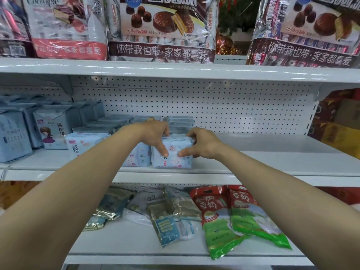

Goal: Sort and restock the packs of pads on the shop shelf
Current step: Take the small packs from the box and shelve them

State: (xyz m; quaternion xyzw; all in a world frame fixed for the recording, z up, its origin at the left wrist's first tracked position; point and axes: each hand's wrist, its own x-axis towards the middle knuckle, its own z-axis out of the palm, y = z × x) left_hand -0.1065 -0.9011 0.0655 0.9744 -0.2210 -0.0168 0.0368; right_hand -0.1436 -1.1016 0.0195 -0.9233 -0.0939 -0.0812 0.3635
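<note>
1. The pale blue soft plastic pack of pads (172, 152) is dead centre of the frame. It stands at the front edge of the white metal middle shelf (253, 162). It's got pink lettering and a little sleepy pink cartoon face on the front.
2. Both hands are on it. The left hand (155, 133) has its fingers curled over the top and its thumb pressed on the front. The right hand (202, 143) wraps round the right end, thumb on the front too. So the pack is pinched from both sides.
3. Right up against its left side stands a second pale blue pack (139, 154) with the same sort of print, marked 280.
4. Just behind the hands, a stack of flat pale blue packs (181, 121) lies in front of the white perforated back panel (214, 100).
5. At middle left there are more blue-grey packs standing up, including a white-and-blue pack with a cartoon girl in a purple dress (51, 129).
6. On the lower shelf, two red-and-green pouches (220, 221) lie flat at lower right, and a heap of silvery and blue sachets (165, 211) sits at lower centre.
7. Along the top of the frame, the top shelf holds big clear bags of chocolate pies (163, 26).
</note>
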